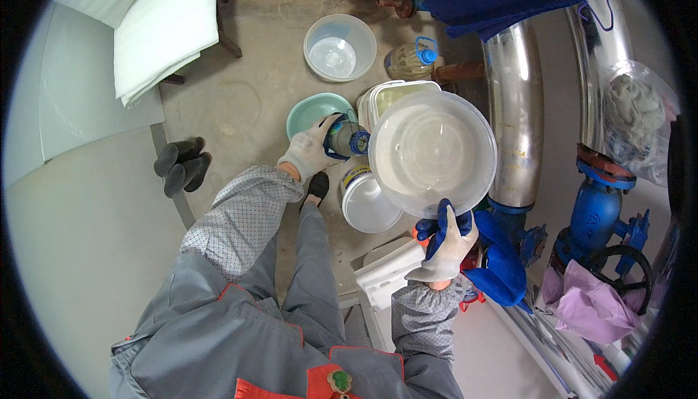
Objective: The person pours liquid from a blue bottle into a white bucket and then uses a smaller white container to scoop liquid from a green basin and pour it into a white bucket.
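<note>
Both my hands wear white knit gloves with dark blue palms. My left hand (312, 147) grips a clear plastic jug (347, 136) with a blue neck ring, tilted so its mouth points right. What it contains is hard to tell. In my right hand (448, 246) is the lower rim of a round translucent plastic tub (431, 153), raised off the floor with its round base visible. Behind my left hand a mint-green basin (312, 109) stands on the floor. Beneath the jug and tub is a white plastic bucket (371, 203) with a printed label.
Farther out stand another translucent bucket (339, 50) and a blue-capped plastic jug (409, 60). Stacked white containers (401, 92) lie behind the raised tub. Metal-clad pipes (515, 121) and a blue valve (594, 213) line the right. Dark shoes (182, 164) sit by the left wall.
</note>
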### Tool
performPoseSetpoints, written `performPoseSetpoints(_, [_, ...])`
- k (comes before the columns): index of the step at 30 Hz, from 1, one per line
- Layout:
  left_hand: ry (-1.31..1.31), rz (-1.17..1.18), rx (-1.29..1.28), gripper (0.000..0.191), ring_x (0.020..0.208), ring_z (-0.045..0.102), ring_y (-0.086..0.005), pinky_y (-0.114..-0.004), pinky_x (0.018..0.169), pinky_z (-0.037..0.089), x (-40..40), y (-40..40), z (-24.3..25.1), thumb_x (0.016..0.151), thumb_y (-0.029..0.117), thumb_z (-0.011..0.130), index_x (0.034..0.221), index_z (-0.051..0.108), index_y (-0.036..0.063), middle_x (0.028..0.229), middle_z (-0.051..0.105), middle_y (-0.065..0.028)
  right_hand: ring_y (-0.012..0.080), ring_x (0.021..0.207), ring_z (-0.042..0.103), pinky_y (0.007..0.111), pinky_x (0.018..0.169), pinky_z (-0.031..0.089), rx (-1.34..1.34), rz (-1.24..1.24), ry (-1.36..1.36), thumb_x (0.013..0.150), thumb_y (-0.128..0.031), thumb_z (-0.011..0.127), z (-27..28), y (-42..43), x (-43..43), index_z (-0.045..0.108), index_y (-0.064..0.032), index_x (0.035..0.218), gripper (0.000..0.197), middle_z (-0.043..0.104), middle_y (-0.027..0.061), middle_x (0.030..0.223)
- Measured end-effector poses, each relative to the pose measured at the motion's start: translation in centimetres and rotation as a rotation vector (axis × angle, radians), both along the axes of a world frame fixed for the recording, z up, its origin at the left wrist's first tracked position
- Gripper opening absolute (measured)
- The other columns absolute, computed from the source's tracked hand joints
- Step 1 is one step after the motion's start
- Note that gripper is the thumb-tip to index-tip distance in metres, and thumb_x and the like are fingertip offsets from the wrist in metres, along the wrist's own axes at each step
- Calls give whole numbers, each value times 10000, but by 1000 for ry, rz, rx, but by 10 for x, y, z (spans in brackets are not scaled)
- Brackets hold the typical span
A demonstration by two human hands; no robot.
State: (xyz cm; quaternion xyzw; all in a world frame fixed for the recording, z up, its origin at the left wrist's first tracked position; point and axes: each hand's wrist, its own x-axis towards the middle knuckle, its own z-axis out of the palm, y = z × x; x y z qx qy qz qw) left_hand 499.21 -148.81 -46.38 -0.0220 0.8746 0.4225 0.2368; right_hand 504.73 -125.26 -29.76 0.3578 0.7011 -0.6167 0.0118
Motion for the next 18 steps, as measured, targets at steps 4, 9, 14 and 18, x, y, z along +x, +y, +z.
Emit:
performPoseSetpoints(4, [26, -1, 4, 855, 1122, 575, -376, -437, 956, 482, 2, 1, -4, 683, 312, 824, 1402, 387, 163, 1299, 531, -182, 168, 505, 597, 275, 415, 447, -3, 17, 22, 927, -87, 603, 2, 0, 2, 602, 29, 982, 129, 638, 100, 766])
performPoseSetpoints(9, [37, -6, -20, 856, 1121, 575, -376, -438, 959, 480, 4, 2, -12, 685, 318, 824, 1402, 384, 161, 1297, 524, -192, 166, 514, 597, 275, 431, 454, 23, -5, 54, 929, -85, 599, 8, -7, -2, 602, 26, 996, 130, 636, 93, 770])
performPoseSetpoints(14, [54, -10, 44, 869, 1130, 568, -375, -433, 967, 475, 4, 2, -11, 678, 326, 828, 1405, 382, 158, 1286, 525, -197, 162, 519, 592, 272, 446, 457, 79, -4, 84, 930, -80, 596, 14, -13, -4, 598, 28, 1016, 138, 631, 87, 769])
performPoseSetpoints(18, [56, -7, 40, 870, 1130, 566, -375, -429, 969, 474, 5, 2, -13, 678, 326, 828, 1405, 382, 157, 1279, 531, -194, 156, 523, 591, 269, 448, 452, 84, -15, 97, 930, -69, 595, 15, -15, -5, 592, 33, 1022, 138, 626, 81, 771])
